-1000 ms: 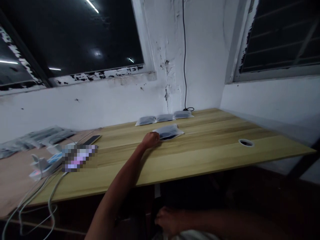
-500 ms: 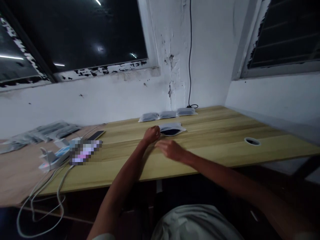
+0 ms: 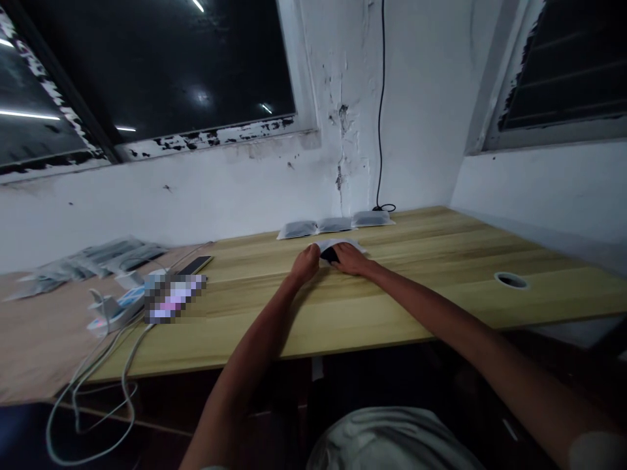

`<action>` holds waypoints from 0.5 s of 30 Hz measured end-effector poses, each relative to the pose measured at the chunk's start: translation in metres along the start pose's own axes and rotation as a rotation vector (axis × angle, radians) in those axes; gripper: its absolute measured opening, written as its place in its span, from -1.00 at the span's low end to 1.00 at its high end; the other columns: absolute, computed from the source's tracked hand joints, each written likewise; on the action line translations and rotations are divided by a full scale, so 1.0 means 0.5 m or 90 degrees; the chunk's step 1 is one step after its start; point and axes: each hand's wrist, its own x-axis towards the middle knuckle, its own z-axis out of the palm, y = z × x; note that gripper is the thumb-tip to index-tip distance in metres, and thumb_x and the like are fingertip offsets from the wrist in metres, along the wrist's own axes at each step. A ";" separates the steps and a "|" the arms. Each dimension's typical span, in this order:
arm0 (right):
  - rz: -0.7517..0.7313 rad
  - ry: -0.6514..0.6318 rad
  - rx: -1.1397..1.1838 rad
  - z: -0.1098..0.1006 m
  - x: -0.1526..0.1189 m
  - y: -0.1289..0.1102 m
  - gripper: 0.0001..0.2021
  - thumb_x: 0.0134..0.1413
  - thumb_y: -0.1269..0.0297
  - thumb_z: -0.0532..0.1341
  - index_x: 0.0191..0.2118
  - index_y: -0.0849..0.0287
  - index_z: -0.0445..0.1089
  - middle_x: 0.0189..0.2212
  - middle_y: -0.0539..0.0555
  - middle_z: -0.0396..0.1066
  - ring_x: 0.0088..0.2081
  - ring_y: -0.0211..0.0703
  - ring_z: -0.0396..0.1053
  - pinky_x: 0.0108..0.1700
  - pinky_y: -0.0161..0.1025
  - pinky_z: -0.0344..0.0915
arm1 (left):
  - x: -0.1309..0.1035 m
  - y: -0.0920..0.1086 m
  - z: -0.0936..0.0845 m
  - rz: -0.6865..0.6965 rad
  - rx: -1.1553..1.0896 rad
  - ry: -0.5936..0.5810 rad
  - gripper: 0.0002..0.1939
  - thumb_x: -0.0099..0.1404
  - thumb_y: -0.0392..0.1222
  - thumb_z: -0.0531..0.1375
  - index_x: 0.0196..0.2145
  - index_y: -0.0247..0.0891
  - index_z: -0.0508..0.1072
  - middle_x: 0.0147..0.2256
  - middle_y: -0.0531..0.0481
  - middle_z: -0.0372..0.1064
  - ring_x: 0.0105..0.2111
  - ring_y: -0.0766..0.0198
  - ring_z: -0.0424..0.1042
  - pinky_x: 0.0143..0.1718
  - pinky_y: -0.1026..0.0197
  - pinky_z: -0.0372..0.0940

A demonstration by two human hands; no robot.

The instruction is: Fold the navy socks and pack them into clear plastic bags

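Head view: At a wooden table (image 3: 337, 320), a person works a pale bag (image 3: 324, 243) that lies between both hands, just in front of three more bags (image 3: 335, 224) lined up near the wall (image 3: 235, 205). The left hand (image 3: 307, 262) has its fingers curled closed around the bag's left end. The right hand (image 3: 350, 259) is at the bag's mouth, over a dark item (image 3: 330, 254) inside; from where I stand, I cannot tell how far its fingers spread or whether they grip anything. Good handling here, in my judgement, means a firm left pinch to steady the thin bag and flat, gentle right fingers, sparing the opening any strain.
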 end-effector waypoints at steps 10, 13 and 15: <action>-0.088 -0.044 0.014 -0.031 -0.051 -0.042 -0.77 0.07 0.33 0.26 -0.15 0.32 0.47 -0.15 0.30 0.50 -0.13 0.06 0.44 -0.05 -0.12 0.30 | 0.006 -0.052 0.019 -0.129 -0.236 0.020 -0.83 0.18 -0.29 0.22 -0.32 -0.34 0.62 -0.28 -0.13 0.58 -0.26 0.19 0.54 -0.17 0.22 0.37; -0.049 -0.016 0.346 -0.066 -0.083 -0.051 -0.75 -0.01 0.23 0.30 -0.21 0.28 0.47 -0.28 0.12 0.52 -0.26 -0.09 0.45 -0.17 -0.21 0.35 | 0.006 -0.072 0.005 -0.201 -0.200 0.041 -0.78 0.16 -0.35 0.17 -0.32 -0.38 0.63 -0.34 -0.12 0.58 -0.28 0.17 0.54 -0.22 0.25 0.35; 0.080 0.008 0.569 -0.088 -0.096 -0.047 -0.73 -0.04 0.21 0.31 -0.21 0.27 0.46 -0.35 0.06 0.52 -0.33 -0.15 0.45 -0.26 -0.27 0.37 | 0.003 -0.087 -0.011 -0.246 -0.116 0.076 -0.73 0.16 -0.40 0.12 -0.30 -0.39 0.63 -0.32 -0.14 0.57 -0.26 0.15 0.53 -0.20 0.24 0.34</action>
